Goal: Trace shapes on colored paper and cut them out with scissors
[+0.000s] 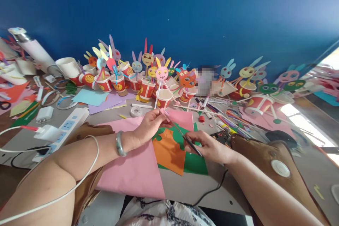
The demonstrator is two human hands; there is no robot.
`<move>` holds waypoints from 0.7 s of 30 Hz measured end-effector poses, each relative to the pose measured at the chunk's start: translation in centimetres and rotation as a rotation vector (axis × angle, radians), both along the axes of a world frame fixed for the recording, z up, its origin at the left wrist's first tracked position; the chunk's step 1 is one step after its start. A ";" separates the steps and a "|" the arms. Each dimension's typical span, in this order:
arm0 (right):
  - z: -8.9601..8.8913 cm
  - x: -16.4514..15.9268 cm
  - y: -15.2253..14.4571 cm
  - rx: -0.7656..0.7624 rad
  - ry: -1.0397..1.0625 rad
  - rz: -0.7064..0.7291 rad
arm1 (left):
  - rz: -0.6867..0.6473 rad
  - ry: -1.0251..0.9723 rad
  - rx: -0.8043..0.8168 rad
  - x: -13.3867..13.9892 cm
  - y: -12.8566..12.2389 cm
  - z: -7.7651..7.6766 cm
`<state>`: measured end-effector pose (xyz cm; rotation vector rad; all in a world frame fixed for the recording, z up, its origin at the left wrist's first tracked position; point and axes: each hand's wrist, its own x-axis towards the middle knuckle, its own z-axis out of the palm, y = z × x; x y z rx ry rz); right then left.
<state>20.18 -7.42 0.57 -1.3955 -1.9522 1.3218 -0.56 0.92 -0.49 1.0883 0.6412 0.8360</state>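
My left hand (150,123), a bracelet on its wrist, pinches a small pink piece of paper (162,111) above the table. My right hand (209,145) grips dark-handled scissors (194,147), seen edge-on, whose thin blades point up and left towards the pink piece. Whether the blades touch the paper I cannot tell. Below the hands lie an orange sheet (171,153) with a cut edge, a green sheet (196,164) and a large pink sheet (127,173). Just beyond, a paper cup (163,99) carries a pink rabbit face (162,73).
Several decorated cups (147,90) line the blue wall (169,14). A power strip (66,127) with cables is at left, near a tape roll (136,111). Pens (233,122) and a brown bag (272,162) lie at right. A white cable (96,159) crosses my left arm.
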 end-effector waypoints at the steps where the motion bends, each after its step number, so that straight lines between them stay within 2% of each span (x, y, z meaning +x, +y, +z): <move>1: 0.0 0.1 -0.1 0.043 0.028 0.001 | 0.005 0.008 0.009 0.0 0.1 -0.2; 3: -0.2 0.2 -0.3 0.202 0.117 -0.099 | 0.020 0.032 0.026 -0.1 0.1 -0.3; 6: -0.9 0.2 -0.4 0.568 0.153 -0.480 | 0.005 0.079 0.029 -0.1 -0.1 -0.2; 8: -1.2 0.2 -0.2 0.695 0.102 -0.672 | -0.023 0.106 0.040 -0.1 -0.3 -0.2; 10: -1.4 0.3 0.1 0.649 0.109 -0.736 | -0.053 0.104 0.084 -0.1 -0.5 -0.3; 13: -1.3 0.1 0.5 0.447 0.219 -0.731 | -0.086 0.081 0.141 -0.1 -0.6 -0.7; 15: -1.1 -0.1 0.5 0.388 0.283 -0.734 | -0.097 0.079 0.146 -0.2 -0.6 -1.0; 18: -0.8 0.4 0.6 0.424 0.298 -0.749 | -0.106 0.096 0.125 -0.2 -0.5 -1.1; 21: -0.4 2.7 1.0 0.497 0.207 -0.754 | -0.103 0.126 0.075 -0.1 -0.5 -1.0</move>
